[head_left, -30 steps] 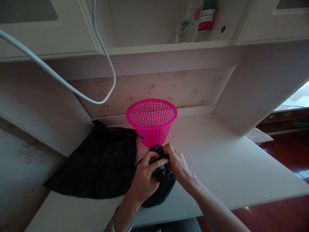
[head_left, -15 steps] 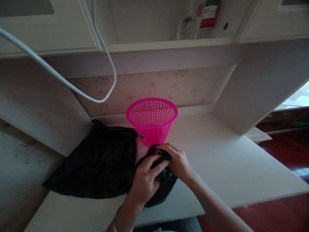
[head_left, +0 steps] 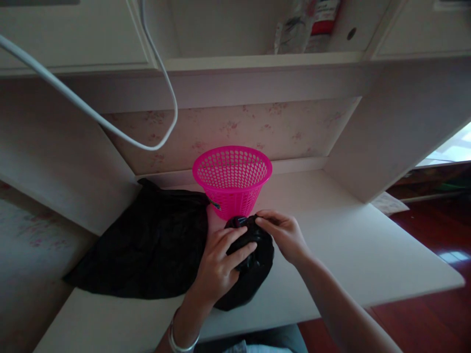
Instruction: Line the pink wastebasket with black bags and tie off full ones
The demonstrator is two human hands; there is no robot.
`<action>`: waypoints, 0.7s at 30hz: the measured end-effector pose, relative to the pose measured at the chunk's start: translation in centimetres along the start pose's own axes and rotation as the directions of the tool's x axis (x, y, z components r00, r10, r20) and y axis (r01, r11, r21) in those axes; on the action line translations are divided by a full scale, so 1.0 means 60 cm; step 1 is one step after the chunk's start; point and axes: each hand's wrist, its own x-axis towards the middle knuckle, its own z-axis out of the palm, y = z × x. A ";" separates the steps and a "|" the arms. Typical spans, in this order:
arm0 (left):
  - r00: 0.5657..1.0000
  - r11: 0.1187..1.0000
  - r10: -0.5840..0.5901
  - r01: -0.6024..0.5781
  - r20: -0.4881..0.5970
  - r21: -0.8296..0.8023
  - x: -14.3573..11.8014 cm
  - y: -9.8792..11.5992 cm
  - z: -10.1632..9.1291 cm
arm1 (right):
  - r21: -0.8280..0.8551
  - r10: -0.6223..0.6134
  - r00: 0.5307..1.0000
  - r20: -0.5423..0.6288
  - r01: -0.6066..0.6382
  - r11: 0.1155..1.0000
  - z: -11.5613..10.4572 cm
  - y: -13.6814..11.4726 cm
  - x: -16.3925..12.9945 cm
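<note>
A bunched black plastic bag (head_left: 253, 267) lies near the front of the white desk. My left hand (head_left: 221, 260) grips it from the left, its fingers laid across the shiny top folds. With thumb and forefinger, my right hand (head_left: 281, 233) pinches the bag's upper right edge. Just behind the bag stands a pink mesh basket (head_left: 231, 196), upright, its wide mouth tilted toward me. To the left a larger black bag or cloth (head_left: 154, 245) is spread flat; its material is hard to make out.
The white desk (head_left: 324, 220) has side panels left and right and a patterned wall behind. A white cable (head_left: 91, 113) hangs in a loop at upper left. Above, a shelf (head_left: 228, 61) holds clear plastic packaging (head_left: 294, 34) and a red-and-white container (head_left: 324, 24).
My right hand has shifted right, drawing the bag's edge outward, so the bag's top looks wider. My left hand stays nearly in place. The view has tilted slightly.
</note>
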 end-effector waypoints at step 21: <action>0.996 0.997 -0.061 0.057 0.071 0.060 -0.135 0.020 -0.006 | -0.288 -0.038 0.973 -0.228 -0.030 0.957 -0.070 0.158 0.210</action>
